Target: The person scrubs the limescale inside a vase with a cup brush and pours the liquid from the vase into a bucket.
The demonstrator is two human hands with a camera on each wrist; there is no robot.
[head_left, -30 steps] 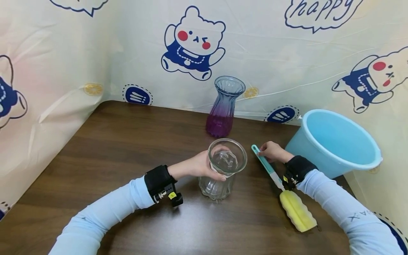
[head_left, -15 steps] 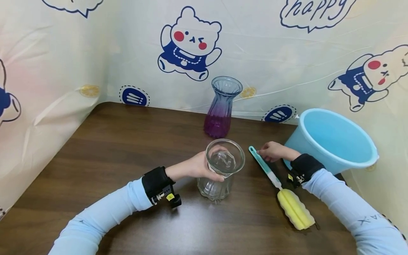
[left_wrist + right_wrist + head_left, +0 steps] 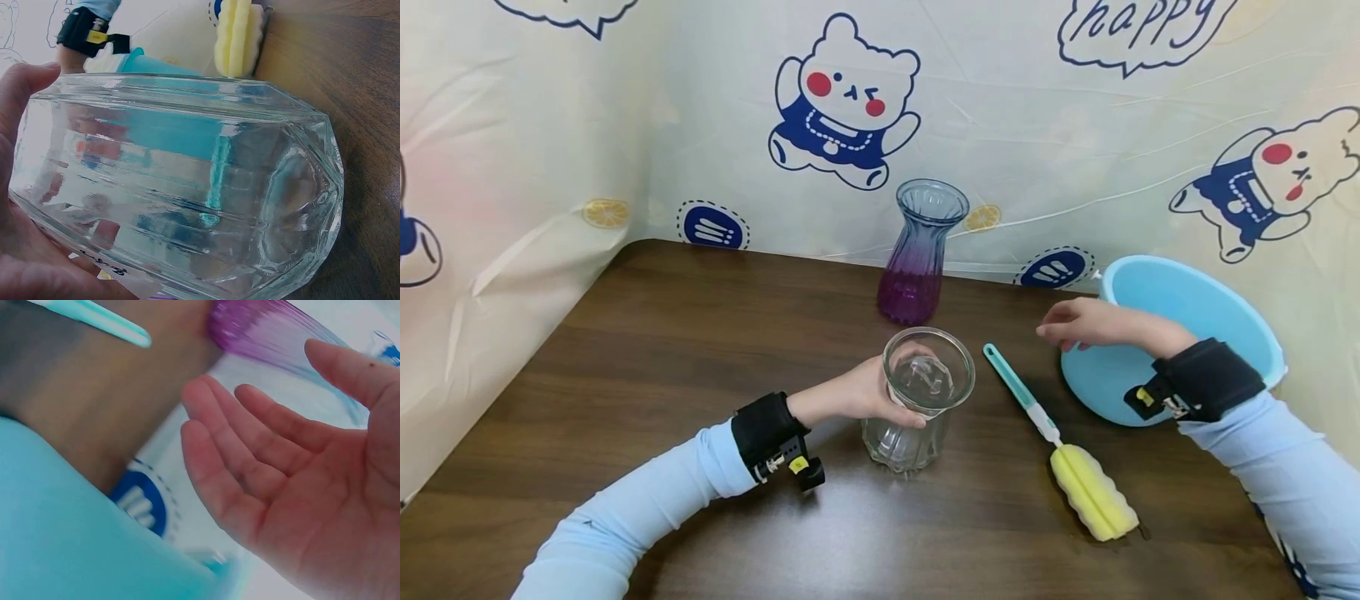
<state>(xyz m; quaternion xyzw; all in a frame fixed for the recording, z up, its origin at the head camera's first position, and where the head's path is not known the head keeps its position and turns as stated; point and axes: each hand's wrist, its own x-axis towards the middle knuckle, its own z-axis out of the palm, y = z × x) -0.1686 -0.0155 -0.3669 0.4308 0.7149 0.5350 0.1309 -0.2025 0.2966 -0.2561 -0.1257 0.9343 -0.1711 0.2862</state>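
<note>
Brush [image 3: 1060,443] lies flat, teal handle pointing away toward purple vase [image 3: 919,250].

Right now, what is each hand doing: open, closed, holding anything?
Left hand: grips the clear glass vase.
Right hand: open, empty, raised near the blue basin.

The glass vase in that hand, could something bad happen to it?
Maybe. Only the left hand grips the clear vase, near its rim, so a slip might tip it onto the table. The right hand hangs open over the blue tub, holding nothing, so it gives no support. The brush lies close by; a toppling vase could hit it.
</note>
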